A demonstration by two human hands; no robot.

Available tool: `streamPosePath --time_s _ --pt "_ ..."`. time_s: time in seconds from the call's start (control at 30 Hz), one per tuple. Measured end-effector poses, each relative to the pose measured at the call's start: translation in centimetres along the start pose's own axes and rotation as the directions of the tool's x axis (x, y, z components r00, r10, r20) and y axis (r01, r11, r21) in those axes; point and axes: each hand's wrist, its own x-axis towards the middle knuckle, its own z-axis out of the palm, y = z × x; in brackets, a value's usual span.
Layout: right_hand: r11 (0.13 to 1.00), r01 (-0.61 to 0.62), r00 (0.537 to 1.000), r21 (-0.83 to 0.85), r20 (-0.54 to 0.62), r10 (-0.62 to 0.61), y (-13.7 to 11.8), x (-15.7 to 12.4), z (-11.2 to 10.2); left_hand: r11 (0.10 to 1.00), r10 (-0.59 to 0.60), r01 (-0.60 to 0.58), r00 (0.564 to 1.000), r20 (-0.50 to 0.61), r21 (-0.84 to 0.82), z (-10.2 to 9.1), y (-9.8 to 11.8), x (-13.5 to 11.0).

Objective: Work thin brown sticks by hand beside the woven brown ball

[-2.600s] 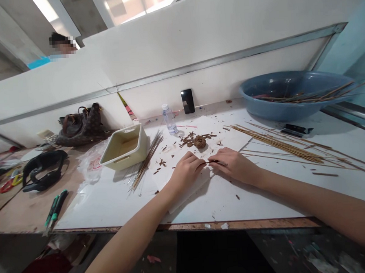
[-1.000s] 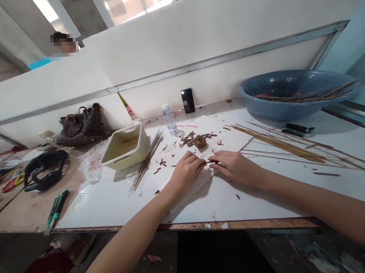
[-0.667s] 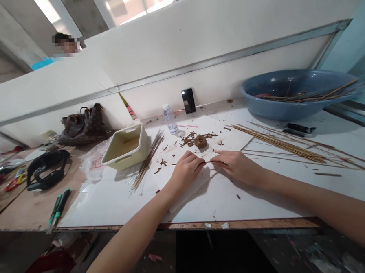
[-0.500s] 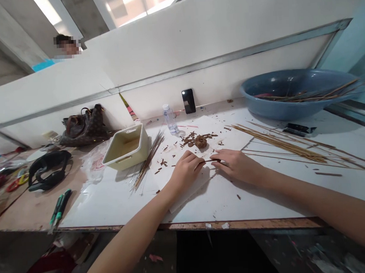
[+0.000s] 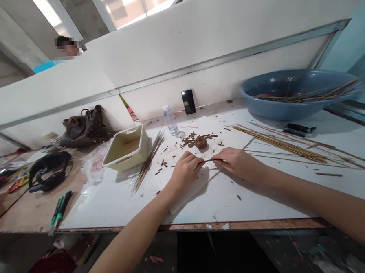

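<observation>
White counter [image 5: 222, 203] with one blue basin [image 5: 278, 92] of sticks at upper right, one water bottle [image 5: 170, 121], one phone [image 5: 188, 101] and one cream tray [image 5: 125, 148] mid-counter. Pinched between curled left hand [image 5: 186, 173] and right hand [image 5: 237, 162], just above the counter: one thin brown stick [image 5: 208, 160].

From my end I saw two bare, slim forearms [image 5: 129, 233], with the left hand [image 5: 186, 171] and right hand [image 5: 237, 162] also bare, nothing worn.
</observation>
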Motion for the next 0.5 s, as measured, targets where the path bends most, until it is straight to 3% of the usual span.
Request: streamPosePath --time_s 0.17,0.5 --pt "0.997 0.03 0.999 -0.07 -0.018 -0.031 0.51 -0.03 -0.1 1.0 -0.016 0.015 1.0 0.006 0.025 0.01 -0.12 -0.08" --pt "1.0 0.001 1.0 -0.011 -0.024 -0.002 0.19 -0.18 -0.04 0.999 -0.009 0.008 1.0 0.005 0.047 -0.16 -0.19 -0.04"
